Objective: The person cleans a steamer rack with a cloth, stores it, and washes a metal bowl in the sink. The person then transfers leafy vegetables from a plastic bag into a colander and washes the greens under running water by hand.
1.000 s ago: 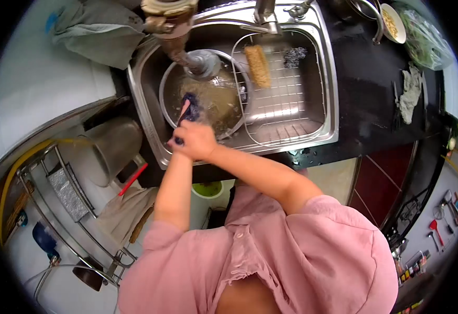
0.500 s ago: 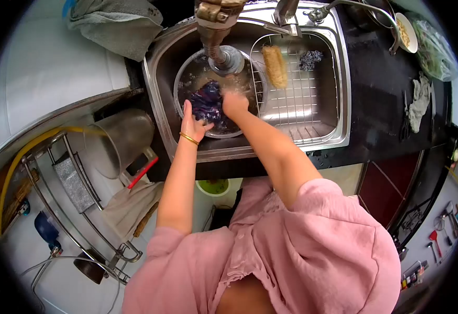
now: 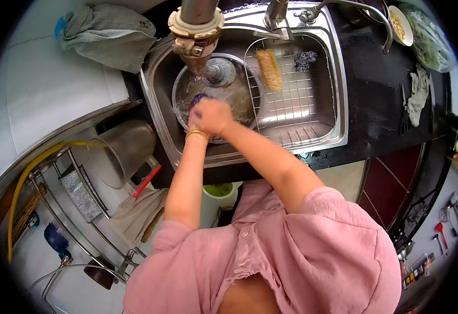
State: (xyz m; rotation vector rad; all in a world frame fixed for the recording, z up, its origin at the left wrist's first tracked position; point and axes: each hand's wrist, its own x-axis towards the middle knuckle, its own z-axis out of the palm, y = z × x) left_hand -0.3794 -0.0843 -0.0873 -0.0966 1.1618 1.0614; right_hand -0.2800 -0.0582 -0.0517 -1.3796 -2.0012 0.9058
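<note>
My left hand (image 3: 196,123), with a gold bangle at the wrist, and my right hand (image 3: 216,115) are closed together over the near part of a round metal basin (image 3: 178,96) in the sink. A dark blue-purple patterned cloth (image 3: 199,99) is squeezed between them. Only a small part of it sticks out on the far side; the rest is hidden by the fingers. Below my hands, murky water (image 3: 234,102) fills the basin. My right hand is slightly blurred and lies over the left.
A pipe-like fitting (image 3: 195,31) hangs over the basin. Beside it, a wire rack (image 3: 291,107) carries a loofah (image 3: 269,69) and a steel scourer (image 3: 306,60). The faucet (image 3: 277,21) stands behind. A grey towel (image 3: 108,34) lies left, a rag (image 3: 418,97) right.
My hands have come together and closed around the cloth, which was bunched and spread between them before. My right hand has moved left and toward me. The view has shifted slightly.
</note>
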